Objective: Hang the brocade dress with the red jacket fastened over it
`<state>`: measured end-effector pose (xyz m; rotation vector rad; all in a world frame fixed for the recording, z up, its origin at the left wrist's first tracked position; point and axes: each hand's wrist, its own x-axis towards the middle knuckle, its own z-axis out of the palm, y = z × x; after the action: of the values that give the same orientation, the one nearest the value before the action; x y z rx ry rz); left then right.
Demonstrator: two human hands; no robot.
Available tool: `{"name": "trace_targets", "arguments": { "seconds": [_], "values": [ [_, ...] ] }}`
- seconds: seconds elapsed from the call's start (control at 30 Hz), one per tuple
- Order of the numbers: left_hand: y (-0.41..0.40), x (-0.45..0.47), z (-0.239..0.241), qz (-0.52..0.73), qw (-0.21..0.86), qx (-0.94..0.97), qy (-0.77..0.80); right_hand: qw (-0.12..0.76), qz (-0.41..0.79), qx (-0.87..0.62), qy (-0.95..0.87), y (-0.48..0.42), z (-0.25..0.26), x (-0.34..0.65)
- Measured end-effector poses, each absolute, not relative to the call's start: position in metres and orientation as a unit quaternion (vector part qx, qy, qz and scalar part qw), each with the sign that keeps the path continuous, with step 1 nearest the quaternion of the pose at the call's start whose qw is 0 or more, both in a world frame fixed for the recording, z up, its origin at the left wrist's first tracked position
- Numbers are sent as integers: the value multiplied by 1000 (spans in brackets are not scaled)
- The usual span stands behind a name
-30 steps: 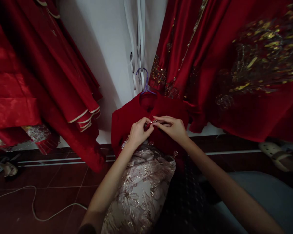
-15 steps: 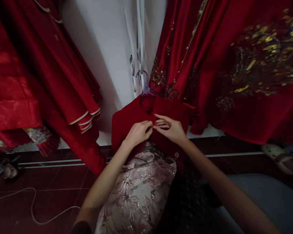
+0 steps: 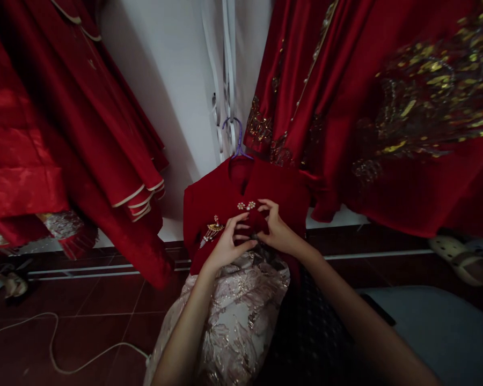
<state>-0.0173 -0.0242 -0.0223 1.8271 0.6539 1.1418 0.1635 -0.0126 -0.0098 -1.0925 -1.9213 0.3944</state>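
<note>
A red jacket [image 3: 213,193] hangs on a purple hanger [image 3: 240,142] in front of me. Just below its neck opening, a flower-shaped jewelled clasp [image 3: 246,206] joins the two front edges. On the jacket's left side in view sits a fan-shaped brooch [image 3: 212,229] with dangling beads. My left hand [image 3: 228,245] rests over the lower front, its fingers apart. Opposite it, my right hand [image 3: 279,230] has its index finger and thumb spread beside the front edge. Whatever lies between the two thumbs is too dark to make out.
Shiny floral fabric [image 3: 237,316] lies below the jacket. Red garments [image 3: 124,155] hang at left, and a sequinned red garment [image 3: 422,187] at right. A pale seat [image 3: 434,327] stands lower right. A white cable [image 3: 56,343] crosses the tiled floor; a clog [image 3: 459,257] is at right.
Both hands have come away from the upper front, where their fingertips met, and moved lower with fingers spreading. The clasp and the brooch are now uncovered.
</note>
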Motion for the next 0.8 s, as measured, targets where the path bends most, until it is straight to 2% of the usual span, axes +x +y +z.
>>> {"name": "trace_targets", "arguments": {
  "seconds": [0.1, 0.17, 0.3, 0.37, 0.43, 0.6, 0.73, 0.8],
  "values": [
    [-33, -30, -30, 471, 394, 720, 323, 375, 193, -500, -756, -25, -12, 188],
    [-35, -31, -30, 490, 361, 710, 354, 367, 247, -505, -741, -30, -8, 200],
    [-37, -12, -25, 454, 459, 692, 323, 364, 427, -437, -703, -41, 9, 200],
    [-38, 1, -25, 438, 502, 679, 307, 355, 473, -401, -699, -47, 17, 194],
    [-39, 9, -28, 440, 488, 678, 331, 341, 467, -393, -715, -52, 24, 192],
    [-34, -13, -21, 459, 371, 679, 436, 270, 405, -436, -757, -60, 27, 209],
    [-25, -47, -4, 556, 273, 623, 477, 192, 312, -482, -796, -51, 4, 224],
    [-22, -54, -2, 547, 248, 635, 486, 179, 250, -528, -792, -43, -12, 225]
  ]
}}
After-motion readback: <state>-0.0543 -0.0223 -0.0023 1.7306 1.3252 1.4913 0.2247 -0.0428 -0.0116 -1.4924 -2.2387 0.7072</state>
